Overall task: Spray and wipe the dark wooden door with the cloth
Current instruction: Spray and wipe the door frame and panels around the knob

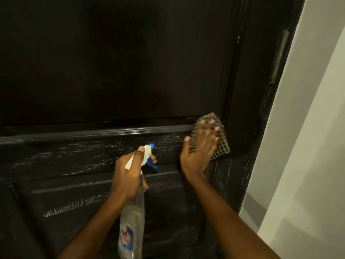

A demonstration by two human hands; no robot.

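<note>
Bare forearms; left hand (pixel 127 172) and right hand (pixel 198 152), short fingernails.

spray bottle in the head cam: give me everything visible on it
The spray bottle has a clear, plastic-looking body with a red, white and blue label low down, its print too blurred to read. On top is a white trigger head with a blue nozzle tip and a blue trigger. It is roughly upright, with the nozzle facing the dark door. The left hand grips its neck, thumb on the head, a finger at the trigger. The fill level cannot be told.
</note>
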